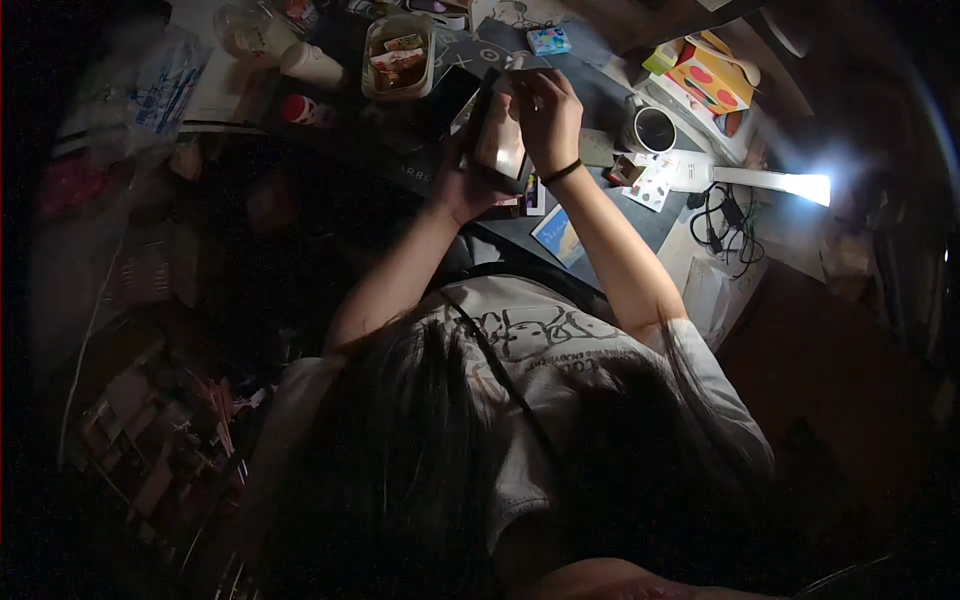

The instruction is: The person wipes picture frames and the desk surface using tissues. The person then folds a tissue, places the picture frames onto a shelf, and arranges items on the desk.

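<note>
My left hand (466,190) is wrapped round the lower left side of a black-framed rectangular thing with a shiny face (498,140), held upright over the desk; whether it is a mirror or a screen I cannot tell. My right hand (552,112), with a dark band at the wrist, is curled at its upper right edge. Its fingers are pinched together, and what is between them is hidden. A small white tip (515,62) shows just beyond the fingertips. Beneath both hands lies a dark desk mat (410,172).
A lit lamp (770,181) glows at right beside a dark cable (725,228) and a mug (650,130). A bright box (705,80) stands behind. At left are a plastic tub (428,75), a paper cup (311,66) and a red-capped bottle (300,110). A blue-yellow card (558,236) lies near the front edge.
</note>
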The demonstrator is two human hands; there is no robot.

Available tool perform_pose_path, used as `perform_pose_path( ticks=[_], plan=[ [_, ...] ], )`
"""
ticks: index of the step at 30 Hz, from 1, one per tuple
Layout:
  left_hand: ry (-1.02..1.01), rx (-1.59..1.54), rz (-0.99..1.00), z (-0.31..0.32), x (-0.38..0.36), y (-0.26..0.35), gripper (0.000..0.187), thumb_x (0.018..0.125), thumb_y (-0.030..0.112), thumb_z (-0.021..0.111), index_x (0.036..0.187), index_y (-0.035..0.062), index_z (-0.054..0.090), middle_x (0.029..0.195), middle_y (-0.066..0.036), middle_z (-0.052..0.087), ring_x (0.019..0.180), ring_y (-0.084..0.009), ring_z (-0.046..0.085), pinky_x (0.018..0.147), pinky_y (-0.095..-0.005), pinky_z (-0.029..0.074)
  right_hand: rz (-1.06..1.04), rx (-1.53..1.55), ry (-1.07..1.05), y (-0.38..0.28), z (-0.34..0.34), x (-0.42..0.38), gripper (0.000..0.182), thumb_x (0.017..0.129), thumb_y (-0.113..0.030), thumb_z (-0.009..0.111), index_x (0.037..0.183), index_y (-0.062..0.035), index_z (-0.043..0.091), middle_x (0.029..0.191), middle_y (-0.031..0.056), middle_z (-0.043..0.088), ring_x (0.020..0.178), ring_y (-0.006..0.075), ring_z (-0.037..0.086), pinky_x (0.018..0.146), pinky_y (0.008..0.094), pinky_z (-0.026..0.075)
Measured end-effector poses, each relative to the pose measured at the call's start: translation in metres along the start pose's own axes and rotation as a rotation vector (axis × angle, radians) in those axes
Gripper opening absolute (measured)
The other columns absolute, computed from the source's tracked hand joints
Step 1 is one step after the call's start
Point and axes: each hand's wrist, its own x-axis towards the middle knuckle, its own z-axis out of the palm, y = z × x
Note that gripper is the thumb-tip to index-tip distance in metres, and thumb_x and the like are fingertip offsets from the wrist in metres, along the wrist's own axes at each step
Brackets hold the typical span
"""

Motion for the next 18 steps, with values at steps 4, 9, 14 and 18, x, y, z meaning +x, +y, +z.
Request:
perform_pose_path(
  ticks=[4, 9, 14, 18],
  plan=[
    [0.054, 0.037, -0.069, 0.006, -0.005, 0.000, 0.057, 0.086, 0.050, 0.038, 0.134, 0.0177, 0.037, 0.131, -0.005, 0.044, 0.119, -0.0252, 0.044, 0.096, -0.0498, 0.037, -0.168, -0.126, -0.096, 0.026, 0.024, -0.007, 0.019, 0.073, -0.009, 0.060, 0.091, -0.0059, 0.065, 0.085, 0.0142, 0.061, 0.079, 0.0332, 0.058, 0.069, 0.0373, 0.049],
    [0.035, 0.074, 0.026, -0.006, -0.005, 0.010, 0.063, 0.086, 0.052, 0.041, 0.136, 0.0156, 0.035, 0.135, -0.006, 0.042, 0.122, -0.0246, 0.041, 0.101, -0.0470, 0.032, 0.036, -0.206, -0.099, 0.068, 0.030, -0.033, 0.020, 0.066, -0.008, 0.059, 0.085, -0.0029, 0.064, 0.082, 0.0173, 0.059, 0.080, 0.0358, 0.055, 0.072, 0.0412, 0.047],
    [0.066, 0.091, 0.045, -0.005, -0.010, 0.012, 0.070, 0.083, 0.055, 0.045, 0.137, 0.0130, 0.033, 0.136, -0.007, 0.040, 0.124, -0.0243, 0.039, 0.102, -0.0465, 0.030, 0.181, -0.217, -0.060, 0.079, 0.004, -0.031, 0.016, 0.070, -0.006, 0.060, 0.084, -0.0037, 0.066, 0.078, 0.0159, 0.061, 0.078, 0.0332, 0.058, 0.069, 0.0376, 0.048],
    [0.028, 0.100, 0.038, 0.001, -0.005, 0.019, 0.073, 0.082, 0.057, 0.046, 0.137, 0.0120, 0.032, 0.137, -0.009, 0.039, 0.124, -0.0254, 0.038, 0.102, -0.0468, 0.030, 0.081, -0.085, -0.090, 0.067, 0.008, -0.025, 0.020, 0.069, 0.002, 0.057, 0.086, -0.0038, 0.066, 0.085, 0.0146, 0.061, 0.077, 0.0317, 0.060, 0.069, 0.0361, 0.049]
  ],
)
